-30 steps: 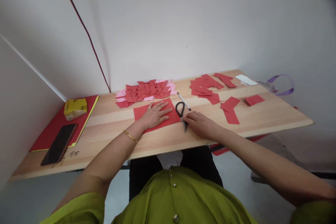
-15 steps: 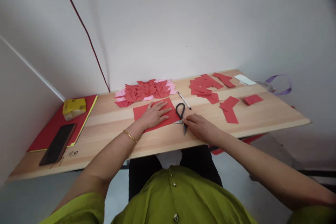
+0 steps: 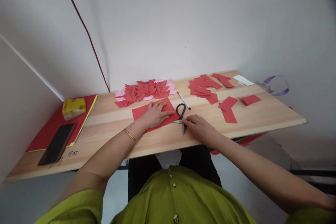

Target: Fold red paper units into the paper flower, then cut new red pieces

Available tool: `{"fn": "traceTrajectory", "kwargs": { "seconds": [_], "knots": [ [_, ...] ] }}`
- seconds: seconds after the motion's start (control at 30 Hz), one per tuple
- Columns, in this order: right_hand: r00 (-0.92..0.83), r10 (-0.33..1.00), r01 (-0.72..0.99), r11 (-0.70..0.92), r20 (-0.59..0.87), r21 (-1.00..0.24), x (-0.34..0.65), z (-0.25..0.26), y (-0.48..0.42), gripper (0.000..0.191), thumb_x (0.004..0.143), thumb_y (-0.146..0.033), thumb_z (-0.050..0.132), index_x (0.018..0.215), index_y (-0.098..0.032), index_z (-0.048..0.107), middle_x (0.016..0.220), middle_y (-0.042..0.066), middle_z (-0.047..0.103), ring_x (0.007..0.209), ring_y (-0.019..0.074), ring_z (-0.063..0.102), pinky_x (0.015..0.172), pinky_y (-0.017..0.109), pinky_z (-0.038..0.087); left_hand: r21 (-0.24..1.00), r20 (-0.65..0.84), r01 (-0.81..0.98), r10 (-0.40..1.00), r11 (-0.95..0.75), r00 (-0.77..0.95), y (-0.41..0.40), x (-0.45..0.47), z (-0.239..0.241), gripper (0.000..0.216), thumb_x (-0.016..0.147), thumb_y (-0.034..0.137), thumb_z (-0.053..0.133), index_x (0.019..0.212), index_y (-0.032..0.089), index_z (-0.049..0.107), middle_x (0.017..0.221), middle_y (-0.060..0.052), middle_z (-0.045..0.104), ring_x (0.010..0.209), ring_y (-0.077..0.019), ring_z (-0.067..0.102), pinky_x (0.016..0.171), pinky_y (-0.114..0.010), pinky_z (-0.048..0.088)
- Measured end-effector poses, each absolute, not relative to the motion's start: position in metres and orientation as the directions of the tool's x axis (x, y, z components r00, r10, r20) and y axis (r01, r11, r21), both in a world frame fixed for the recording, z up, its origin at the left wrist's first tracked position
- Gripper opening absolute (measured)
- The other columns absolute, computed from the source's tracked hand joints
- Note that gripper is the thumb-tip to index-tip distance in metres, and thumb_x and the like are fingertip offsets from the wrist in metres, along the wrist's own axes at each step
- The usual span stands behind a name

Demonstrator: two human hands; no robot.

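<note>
A sheet of red paper [image 3: 140, 111] lies flat on the wooden table. My left hand [image 3: 156, 115] rests on it, fingers stretched out, one pointing toward the scissors. Just right of the paper are black-handled scissors [image 3: 181, 109] with their blades spread apart. One handle loop shows, while the other part is hidden by my right hand [image 3: 198, 127], whose fingers close on the scissors near the pivot. A white pen [image 3: 184, 100] with a dark end lies behind the scissors.
Folded red and pink paper pieces [image 3: 147, 90] stand at the wall. Cut red strips [image 3: 202, 85] lie at the back right. On the left are a black phone [image 3: 56, 144], a yellow packet [image 3: 74, 107] and a red folder [image 3: 47, 126]. The table's front edge [image 3: 162, 152] runs before me.
The fingers of my left hand have shifted on the paper, one now reaching further right toward the scissors. My right hand stays at the scissors. The view has moved very slightly.
</note>
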State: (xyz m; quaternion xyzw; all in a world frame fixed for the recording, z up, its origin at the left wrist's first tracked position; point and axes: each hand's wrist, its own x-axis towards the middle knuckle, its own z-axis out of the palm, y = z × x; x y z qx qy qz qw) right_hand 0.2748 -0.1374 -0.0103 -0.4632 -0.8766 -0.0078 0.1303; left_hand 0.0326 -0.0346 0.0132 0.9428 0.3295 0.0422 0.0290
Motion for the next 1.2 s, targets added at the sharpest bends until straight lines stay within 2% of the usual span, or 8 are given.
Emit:
{"fn": "traceTrajectory", "kwargs": {
  "seconds": [0.1,0.2,0.47,0.63,0.77,1.03,1.2],
  "knots": [
    [-0.524,0.814,0.818,0.563,0.251,-0.116,0.273,-0.009,-0.140,0.040,0.087,-0.010,0.041,0.125,-0.012,0.053,0.114,0.015,0.055,0.100,0.0252,0.048,0.089,0.037,0.041,0.067,0.125,0.484,0.489,-0.872,0.863,-0.037,0.038,0.013,0.036,0.093,0.029,0.038,0.121,0.040,0.058,0.139,-0.006,0.043,0.131,-0.0282,0.032,0.107,-0.053,0.020],
    [-0.517,0.818,0.824,0.555,0.254,-0.112,0.270,-0.007,-0.143,0.042,0.085,-0.008,0.044,0.126,-0.013,0.051,0.112,0.015,0.056,0.100,0.0256,0.048,0.086,0.037,0.042,0.105,0.149,0.399,0.411,-0.911,0.899,-0.035,0.040,0.004,0.037,0.093,0.025,0.036,0.121,0.034,0.059,0.129,-0.007,0.051,0.120,-0.0239,0.042,0.102,-0.044,0.031],
    [-0.517,0.813,0.831,0.552,0.267,-0.071,0.269,-0.007,-0.145,0.042,0.084,-0.008,0.045,0.125,-0.013,0.051,0.112,0.015,0.056,0.097,0.0268,0.047,0.084,0.039,0.042,0.127,0.161,0.415,0.431,-0.901,0.888,-0.032,0.040,-0.006,0.040,0.089,0.021,0.043,0.126,0.034,0.054,0.131,-0.006,0.050,0.121,-0.0270,0.042,0.101,-0.048,0.032],
    [-0.537,0.794,0.800,0.586,0.284,-0.126,0.274,-0.010,-0.137,0.038,0.086,-0.009,0.043,0.122,-0.012,0.054,0.110,0.015,0.057,0.096,0.0246,0.049,0.086,0.036,0.042,0.270,0.253,0.404,0.469,-0.874,0.846,-0.033,0.041,-0.002,0.035,0.088,0.015,0.041,0.119,0.019,0.056,0.124,-0.009,0.057,0.115,-0.0217,0.049,0.101,-0.042,0.037],
    [-0.570,0.778,0.778,0.614,0.265,-0.133,0.278,-0.010,-0.131,0.037,0.088,-0.011,0.042,0.122,-0.014,0.054,0.108,0.014,0.057,0.096,0.0239,0.050,0.085,0.035,0.042,0.347,0.287,0.346,0.450,-0.872,0.846,-0.030,0.039,-0.003,0.028,0.090,0.018,0.040,0.109,0.019,0.060,0.122,-0.008,0.059,0.114,-0.0201,0.052,0.102,-0.042,0.039],
    [-0.580,0.763,0.757,0.634,0.286,-0.156,0.276,-0.015,-0.125,0.040,0.086,-0.009,0.040,0.122,-0.016,0.055,0.108,0.014,0.057,0.096,0.0236,0.051,0.086,0.036,0.040,0.353,0.307,0.344,0.455,-0.870,0.836,-0.026,0.037,-0.008,0.027,0.089,0.017,0.043,0.107,0.019,0.062,0.122,-0.009,0.060,0.114,-0.0205,0.053,0.101,-0.043,0.040],
    [-0.592,0.754,0.757,0.641,0.285,-0.123,0.277,-0.018,-0.127,0.039,0.088,-0.011,0.040,0.123,-0.018,0.053,0.112,0.012,0.055,0.098,0.0230,0.049,0.088,0.036,0.041,0.361,0.302,0.348,0.461,-0.865,0.834,-0.027,0.038,-0.006,0.026,0.089,0.019,0.043,0.105,0.019,0.063,0.120,-0.009,0.060,0.114,-0.0206,0.053,0.101,-0.043,0.041]
  ]
}}
